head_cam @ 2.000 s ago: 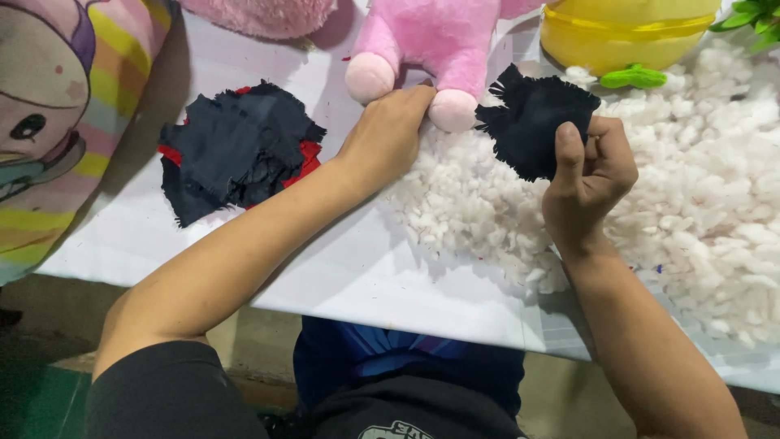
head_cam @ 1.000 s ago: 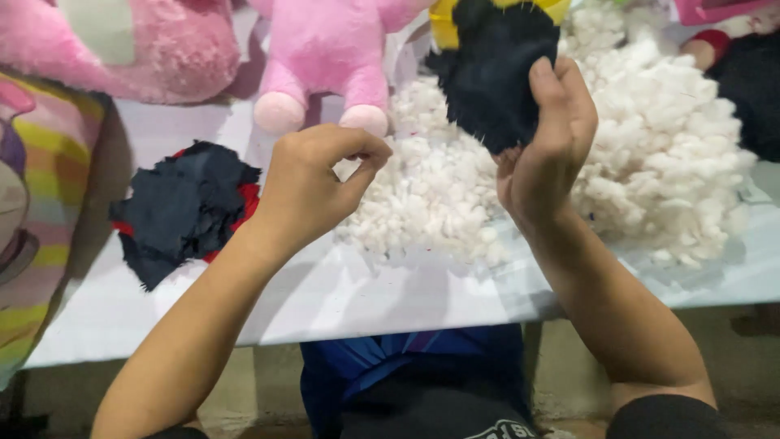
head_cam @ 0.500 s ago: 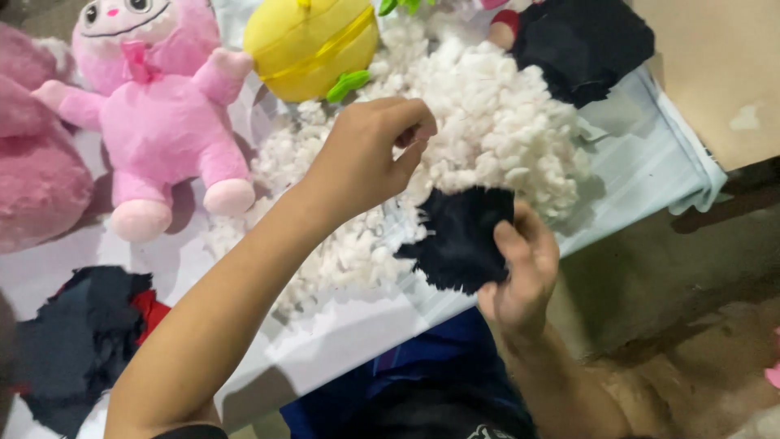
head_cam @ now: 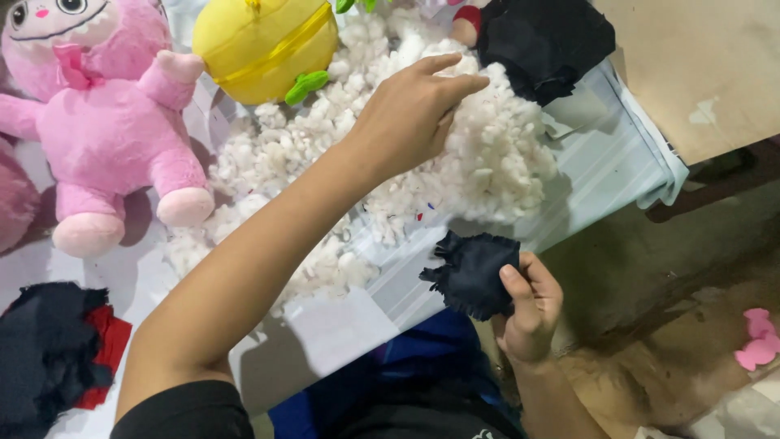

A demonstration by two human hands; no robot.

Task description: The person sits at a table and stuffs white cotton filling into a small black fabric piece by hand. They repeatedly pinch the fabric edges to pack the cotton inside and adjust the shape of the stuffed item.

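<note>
**Stuffing a dark fabric shell: one hand in the filling, one on the shell**

The person's left hand (head_cam: 410, 114) reaches across the table (head_cam: 601, 162) into the heap of white fibre filling (head_cam: 487, 162); its fingers are curled down into the tufts, but whether they have closed on a pinch cannot be told from this view. The right hand (head_cam: 528, 313) is clenched round a small dark fabric shell (head_cam: 473, 272) with a frayed edge, held at the near edge of the table, apart from the heap. The shell looks limp and crumpled, so by appearance it has taken in little or no filling; most of the stuffing seems left to do, and the heap remains large.

Beyond the heap lie a pink plush toy (head_cam: 106, 130), a yellow round plush toy (head_cam: 260, 45) and a black plush piece (head_cam: 544, 41). A pile of dark and red fabric scraps (head_cam: 53, 354) sits at the near left of the table.
</note>
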